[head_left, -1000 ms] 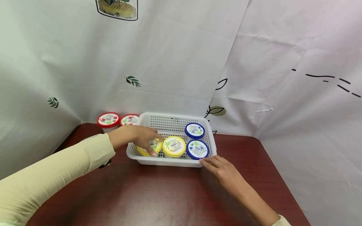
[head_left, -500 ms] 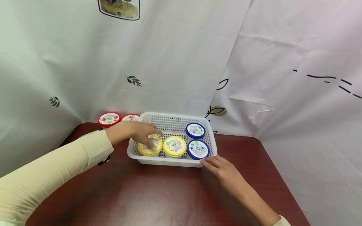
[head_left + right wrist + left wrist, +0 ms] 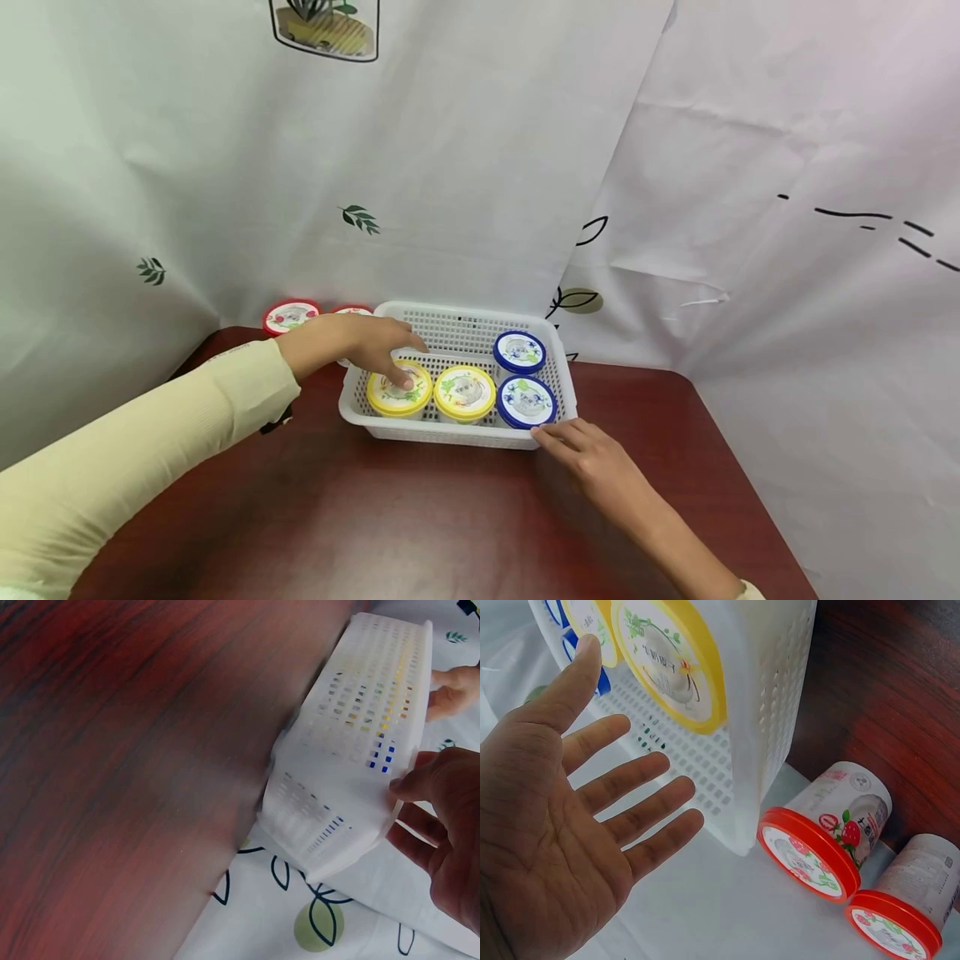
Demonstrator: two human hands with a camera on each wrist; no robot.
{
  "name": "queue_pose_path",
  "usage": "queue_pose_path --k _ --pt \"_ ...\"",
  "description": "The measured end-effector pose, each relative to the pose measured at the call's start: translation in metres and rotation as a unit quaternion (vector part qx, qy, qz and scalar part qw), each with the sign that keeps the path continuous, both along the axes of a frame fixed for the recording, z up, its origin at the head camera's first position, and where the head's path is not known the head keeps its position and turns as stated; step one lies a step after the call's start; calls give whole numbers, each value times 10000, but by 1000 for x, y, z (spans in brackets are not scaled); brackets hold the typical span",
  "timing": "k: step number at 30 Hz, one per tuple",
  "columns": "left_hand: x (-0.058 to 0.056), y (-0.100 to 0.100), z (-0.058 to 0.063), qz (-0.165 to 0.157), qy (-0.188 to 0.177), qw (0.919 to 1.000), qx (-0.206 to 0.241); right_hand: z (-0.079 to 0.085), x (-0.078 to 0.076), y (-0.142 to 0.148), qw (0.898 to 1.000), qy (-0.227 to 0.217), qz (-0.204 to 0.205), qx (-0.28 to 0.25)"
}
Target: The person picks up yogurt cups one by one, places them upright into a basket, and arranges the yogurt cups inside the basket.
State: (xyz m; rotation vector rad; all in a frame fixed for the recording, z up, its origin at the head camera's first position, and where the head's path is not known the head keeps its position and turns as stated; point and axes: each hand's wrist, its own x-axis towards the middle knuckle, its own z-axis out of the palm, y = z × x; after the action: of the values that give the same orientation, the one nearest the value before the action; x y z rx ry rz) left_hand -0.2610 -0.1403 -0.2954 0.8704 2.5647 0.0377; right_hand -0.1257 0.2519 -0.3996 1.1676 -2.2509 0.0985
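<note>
A white perforated plastic basket (image 3: 450, 432) holds two yellow-lidded tubs (image 3: 465, 390) side by side and two blue-lidded tubs (image 3: 527, 402), one behind the other, at its right end. Over the basket's left end hovers my left hand (image 3: 363, 342), its fingers spread and palm bare in the left wrist view. Its thumb lies over the lid of the left yellow-lidded tub (image 3: 397, 404) in the head view; whether it touches cannot be told. My right hand (image 3: 600, 468) pinches the basket's rim at the front right corner, thumb outside and fingers behind the rim.
Left of the basket stand two red-lidded tubs with strawberry prints (image 3: 825, 832), partly hidden by my left hand in the head view. The dark red wooden table (image 3: 420, 517) reaches back to a white printed cloth (image 3: 480, 167) hanging behind and at both sides.
My left hand has drawn slightly back from the left yellow-lidded tub, uncovering more of its lid. The right hand keeps its hold on the basket's corner.
</note>
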Motion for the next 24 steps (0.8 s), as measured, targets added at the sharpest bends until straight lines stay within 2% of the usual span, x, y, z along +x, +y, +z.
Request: queue_pose_path --k 13,21,24 --pt "-1 -23 7 344 141 9993 63 0 1 -1 9999 5 -94 44" --pt "-5 -42 9 488 136 9980 377 0 0 -1 10000 -14 -74 43" --pt "-6 -49 9 442 179 9979 439 0 0 -1 10000 -11 -68 35"
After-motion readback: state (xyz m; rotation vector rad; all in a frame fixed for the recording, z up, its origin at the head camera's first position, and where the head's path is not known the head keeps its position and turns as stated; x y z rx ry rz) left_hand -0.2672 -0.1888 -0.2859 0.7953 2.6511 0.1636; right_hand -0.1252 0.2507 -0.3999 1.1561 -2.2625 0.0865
